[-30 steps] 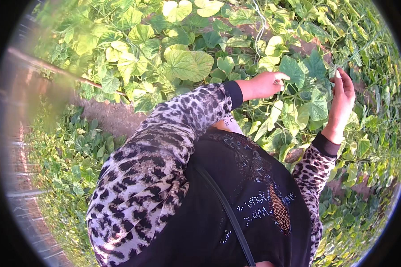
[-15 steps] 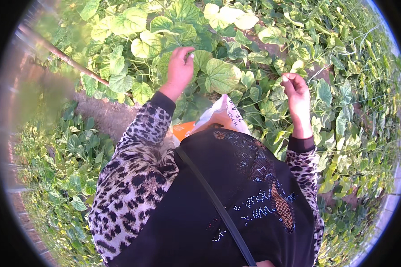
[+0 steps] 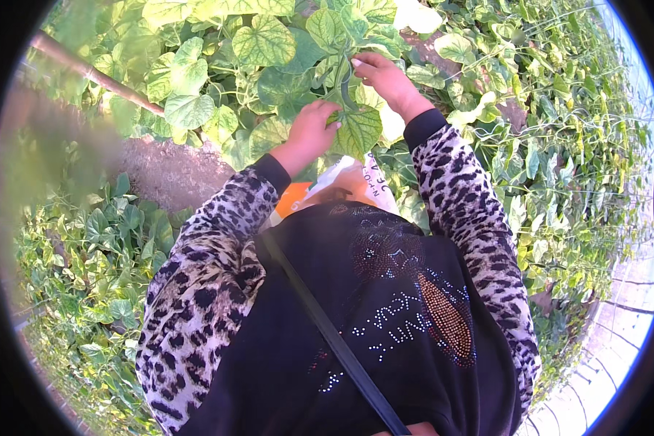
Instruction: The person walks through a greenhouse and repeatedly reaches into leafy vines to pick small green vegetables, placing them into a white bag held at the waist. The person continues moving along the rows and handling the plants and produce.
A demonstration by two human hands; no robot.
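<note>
In front of my chest, both hands are at one climbing vine with broad, lobed green leaves. My left hand [image 3: 312, 136] is closed, its thumb and fingertips pinched at the edge of a large leaf [image 3: 361, 131]. Higher up and to the right, my right hand [image 3: 386, 81] has its fingers bent in against the vine's stem [image 3: 344, 76]; its fingertips are partly hidden by the greenery. Below the hands, an orange and white printed bag [image 3: 341, 183] is partly covered by my black garment front.
A brown pole [image 3: 94, 73] slants in at the upper left. Dense leafy plants [image 3: 559, 160] spread on both sides, with thin strings among those on the right. Bare soil [image 3: 171, 171] lies left of my left forearm. A dark strap [image 3: 334, 334] crosses my front.
My right hand has swung left and up from the right-hand foliage to the vine stem. My left hand has moved right and lower, onto the leaf. The two hands are now close together.
</note>
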